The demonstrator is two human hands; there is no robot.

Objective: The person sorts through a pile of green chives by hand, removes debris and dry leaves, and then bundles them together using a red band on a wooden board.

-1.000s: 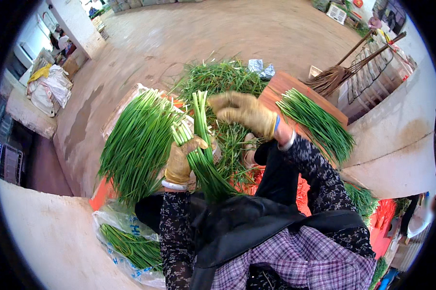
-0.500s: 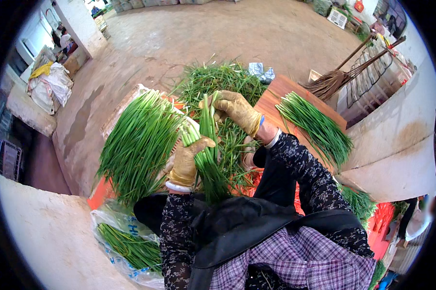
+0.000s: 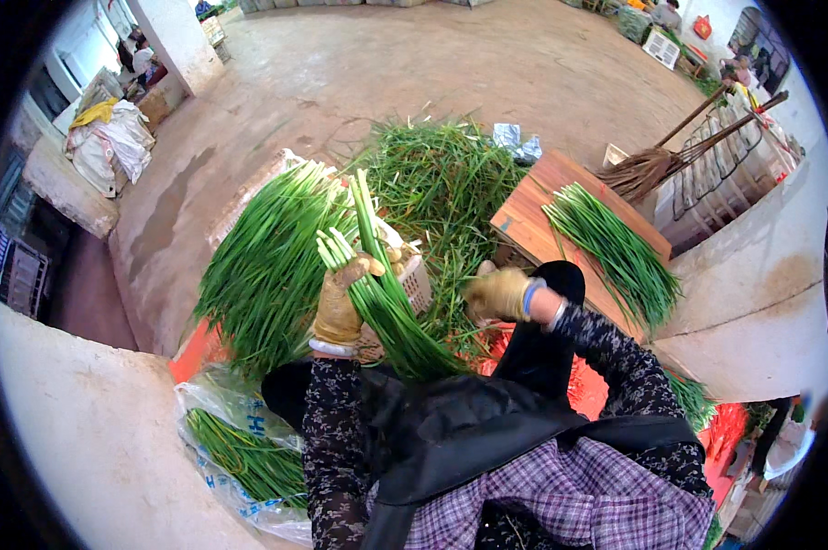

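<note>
My left hand (image 3: pixel 341 302), in a tan work glove, is closed around a small bunch of garlic chives (image 3: pixel 396 316). Their pale cut ends point up and away, and the green leaves trail toward my lap. A few stalks stand out higher than the others. To the right, my gloved right hand (image 3: pixel 496 293) is apart from the bunch, near the corner of a wooden board; motion blurs its fingers. A large pile of chives (image 3: pixel 272 266) lies left of my left hand on a light plastic crate (image 3: pixel 414 282). A neat bundle (image 3: pixel 607 243) rests on the wooden board (image 3: pixel 547 183).
A heap of loose leaf trimmings (image 3: pixel 451 174) covers the floor ahead. At lower left, a clear plastic bag (image 3: pixel 240 518) holds more chives. A twig broom (image 3: pixel 639 170) leans beside a rack at right. Low whitewashed walls (image 3: pixel 75 412) stand on both sides.
My right hand has left the stalk tops and moved down and right, toward the board's near corner. My left hand keeps its grip on the chives.
</note>
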